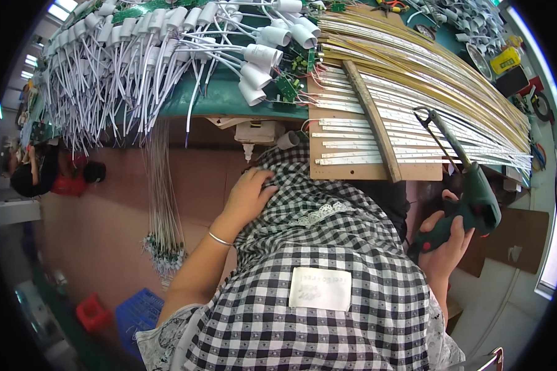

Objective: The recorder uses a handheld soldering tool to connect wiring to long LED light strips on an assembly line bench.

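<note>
My right hand is wrapped around the grip of a dark green soldering gun. Its long metal barrel and a thin curved rod point up and left, over the right ends of white LED strips. The strips lie side by side on a brown board, with a wooden bar across them. My left hand lies on the black-and-white checked apron below the table edge, its fingers apart and nothing visible in them. Above it, a white lamp socket sits beside a white box-shaped fitting.
White lamp sockets with cables are heaped on the green table, their cable ends hanging over its edge. Small green circuit boards join the strips by red wires. A blue crate and a red stool stand at lower left. Another person works at far left.
</note>
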Tool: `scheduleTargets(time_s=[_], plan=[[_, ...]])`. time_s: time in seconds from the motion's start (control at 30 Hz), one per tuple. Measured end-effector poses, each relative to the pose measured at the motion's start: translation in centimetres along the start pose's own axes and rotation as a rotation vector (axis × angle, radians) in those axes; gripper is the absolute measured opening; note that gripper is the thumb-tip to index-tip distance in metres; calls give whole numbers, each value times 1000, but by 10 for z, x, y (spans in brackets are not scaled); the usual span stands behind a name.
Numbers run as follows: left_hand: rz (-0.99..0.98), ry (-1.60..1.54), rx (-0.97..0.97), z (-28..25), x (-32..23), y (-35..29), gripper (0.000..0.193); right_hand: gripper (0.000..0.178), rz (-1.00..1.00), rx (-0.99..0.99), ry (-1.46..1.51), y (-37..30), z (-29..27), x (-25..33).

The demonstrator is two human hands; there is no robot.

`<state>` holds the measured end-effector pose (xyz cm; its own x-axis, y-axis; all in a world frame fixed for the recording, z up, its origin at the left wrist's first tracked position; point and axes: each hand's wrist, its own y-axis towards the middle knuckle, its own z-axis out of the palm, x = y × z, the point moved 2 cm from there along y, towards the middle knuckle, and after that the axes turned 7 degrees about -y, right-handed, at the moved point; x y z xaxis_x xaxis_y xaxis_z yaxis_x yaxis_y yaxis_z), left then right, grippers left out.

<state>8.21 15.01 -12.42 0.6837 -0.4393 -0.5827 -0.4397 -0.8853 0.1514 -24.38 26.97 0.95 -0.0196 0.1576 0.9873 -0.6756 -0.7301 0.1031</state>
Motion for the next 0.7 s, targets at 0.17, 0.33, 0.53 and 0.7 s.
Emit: scheduleTargets(time_s=[0.17, 0.33, 0.53, 0.7], plan=[[-702, -342, 679, -42, 11, -10, 24, 45, 29, 53, 2, 22, 13, 7], [-112, -123, 198, -80, 0, 15, 22, 46, 84, 63, -5, 33, 16, 3], [-62, 20, 94, -46, -70, 77, 47, 47, 161, 15, -21, 39, 35, 26], [39, 28, 53, -29, -60, 81, 40, 49, 167, -11, -50, 42, 24, 24]])
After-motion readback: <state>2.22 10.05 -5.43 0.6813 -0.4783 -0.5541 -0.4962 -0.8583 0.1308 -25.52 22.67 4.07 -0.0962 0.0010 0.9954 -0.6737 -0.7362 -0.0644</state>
